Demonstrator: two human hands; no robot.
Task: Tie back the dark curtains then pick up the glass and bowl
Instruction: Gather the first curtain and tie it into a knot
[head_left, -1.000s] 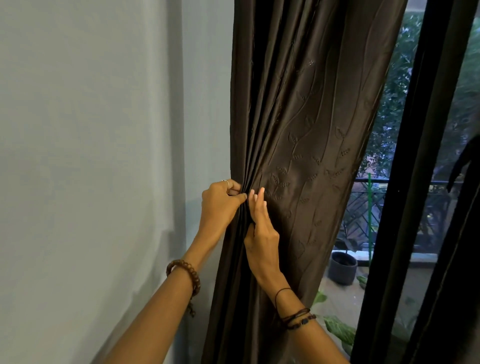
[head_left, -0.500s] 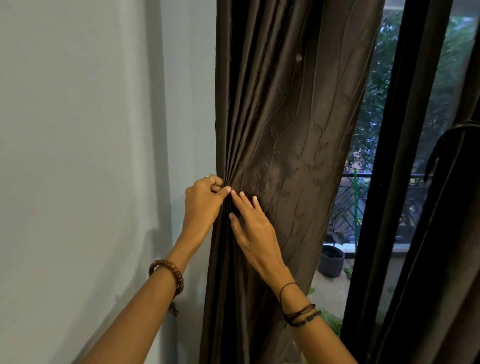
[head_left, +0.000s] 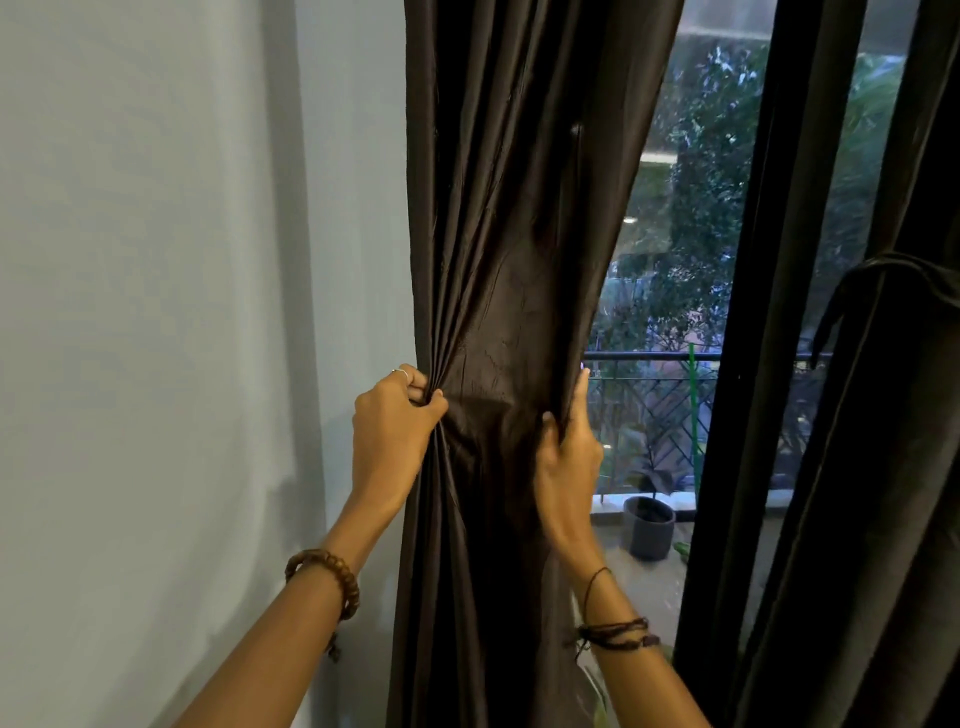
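A dark brown curtain (head_left: 509, 218) hangs beside the pale wall, bunched at waist height. My left hand (head_left: 389, 421) grips the gathered folds at the curtain's left edge. My right hand (head_left: 569, 441) wraps round its right edge, thumb in front and fingers behind the cloth. A second dark curtain (head_left: 883, 467) hangs at the far right with a dark tie-back strap (head_left: 852, 280) looped round it. No glass or bowl is in view.
The pale blue wall (head_left: 182, 312) fills the left. A black window frame post (head_left: 737, 364) stands between the two curtains. Through the pane I see a balcony railing (head_left: 649, 358), a dark plant pot (head_left: 649, 525) and trees.
My right hand slid from the curtain's middle across to its right edge and closed round it. The cloth between my hands is now pulled narrower, baring more window. My left hand kept its grip.
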